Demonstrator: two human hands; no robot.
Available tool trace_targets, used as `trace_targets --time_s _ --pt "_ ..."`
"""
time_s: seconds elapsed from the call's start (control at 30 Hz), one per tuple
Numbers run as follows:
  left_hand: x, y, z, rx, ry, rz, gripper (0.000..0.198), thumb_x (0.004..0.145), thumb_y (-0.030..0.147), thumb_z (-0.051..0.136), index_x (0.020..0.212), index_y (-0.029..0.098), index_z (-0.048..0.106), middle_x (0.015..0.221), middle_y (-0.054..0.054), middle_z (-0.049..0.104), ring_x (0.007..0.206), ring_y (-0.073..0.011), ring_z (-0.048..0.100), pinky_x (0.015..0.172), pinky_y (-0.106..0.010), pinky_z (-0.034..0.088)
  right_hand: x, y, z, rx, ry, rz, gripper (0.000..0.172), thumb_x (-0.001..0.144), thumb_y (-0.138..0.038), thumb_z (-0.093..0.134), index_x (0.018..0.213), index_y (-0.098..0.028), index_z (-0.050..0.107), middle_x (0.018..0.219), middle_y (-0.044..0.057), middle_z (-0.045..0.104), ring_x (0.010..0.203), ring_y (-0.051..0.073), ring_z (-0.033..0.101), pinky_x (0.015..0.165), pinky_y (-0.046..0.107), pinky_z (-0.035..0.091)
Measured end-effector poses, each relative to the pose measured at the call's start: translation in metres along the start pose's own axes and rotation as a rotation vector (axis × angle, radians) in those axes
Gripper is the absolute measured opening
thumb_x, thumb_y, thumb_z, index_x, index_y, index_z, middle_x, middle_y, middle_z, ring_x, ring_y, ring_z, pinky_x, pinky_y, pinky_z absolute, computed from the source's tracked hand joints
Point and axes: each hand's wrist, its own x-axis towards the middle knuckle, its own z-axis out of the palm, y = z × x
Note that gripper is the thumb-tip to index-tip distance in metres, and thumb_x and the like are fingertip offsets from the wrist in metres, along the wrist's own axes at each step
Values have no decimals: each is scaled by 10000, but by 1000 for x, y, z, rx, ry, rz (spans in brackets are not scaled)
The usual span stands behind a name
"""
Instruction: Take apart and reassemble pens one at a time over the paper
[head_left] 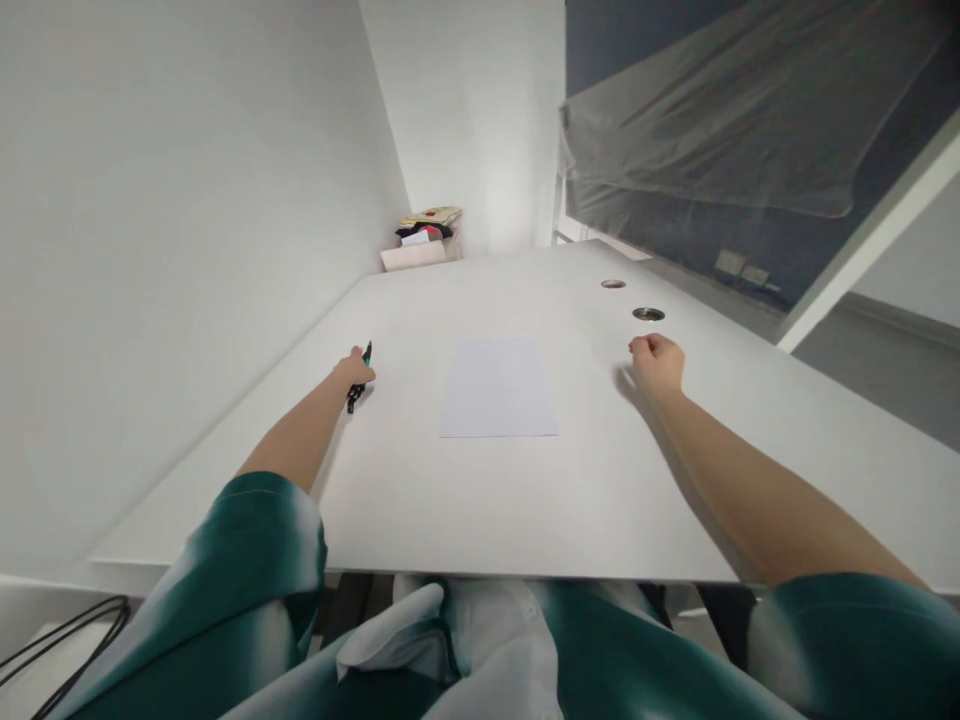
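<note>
A white sheet of paper [499,388] lies flat in the middle of the white table [465,510]. To its left, my left hand [354,368] is closed on several dark pens [356,393], which stick out above and below the fingers. My right hand [658,364] is to the right of the paper, its fingers curled in; whether anything is inside them is too small to tell. Neither hand touches the paper.
Two round metal-rimmed holes [649,314] sit in the table beyond my right hand. A box [412,256] with papers and other items stands at the far left end, by the wall. Clear plastic sheeting [720,130] hangs over a dark panel at the right.
</note>
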Motion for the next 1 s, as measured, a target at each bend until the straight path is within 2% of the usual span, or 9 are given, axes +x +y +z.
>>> trace_targets --time_s 0.03,0.1,0.2,0.33,0.47,0.6,0.77,0.87,1.0 --pt "4 -12 4 -16 11 -30 950 703 195 694 1529 99 237 1368 -266 565 1193 -356 619 925 -401 540 -2 -2 0 -23 -13 -23 198 804 -299 465 662 -211 571 635 42 561 680 202 525 680 342 378" --pt "8 -19 12 -65 6 -14 928 726 206 679 1531 110 228 1360 -250 577 1172 -343 633 906 -399 547 -5 -3 1 -71 -36 -57 215 804 -310 463 641 -217 568 625 44 563 678 208 528 676 344 386" --pt "10 -4 19 -82 29 70 889 735 217 667 1516 133 252 1370 -228 575 1200 -321 615 947 -385 522 -9 -4 1 -96 -63 -98 215 792 -323 464 632 -225 568 607 40 569 673 213 533 664 337 403" --pt "7 18 27 -23 57 85 808 767 262 624 1492 118 299 1431 -235 505 1290 -313 545 1013 -358 479 -10 -6 1 -104 -94 -126 206 781 -325 462 635 -227 571 633 47 596 724 222 558 679 335 416" --pt "-1 18 36 13 49 52 804 854 480 528 1530 127 273 1496 -244 434 1375 -371 446 1099 -467 403 -10 -5 1 -91 -128 -134 210 770 -340 469 626 -224 567 618 50 582 733 234 561 682 345 415" --pt "-16 8 43 16 45 107 879 875 692 364 1573 178 215 1616 -207 254 1460 -386 313 1140 -517 343 -11 -4 2 -74 -150 -145 210 763 -362 479 624 -232 570 606 38 574 716 233 558 686 347 420" --pt "-43 4 52 42 118 160 773 908 648 308 1577 270 227 1658 -123 176 1510 -363 193 1162 -570 288 -12 -6 2 -93 -174 -151 207 764 -358 475 641 -232 586 617 42 587 670 223 542 684 358 419" --pt "-58 3 59 22 129 119 759 900 672 286 1562 302 268 1647 -115 223 1495 -384 222 1142 -638 273 -13 -7 1 -97 -179 -157 208 762 -354 472 632 -236 582 635 53 598 681 227 544 681 358 413" --pt "-65 5 66 30 121 79 757 911 642 280 1573 278 240 1651 -116 210 1495 -376 224 1165 -611 244 -12 -4 2 -102 -194 -156 205 762 -353 485 615 -242 573 636 50 599 692 235 553 679 360 409"
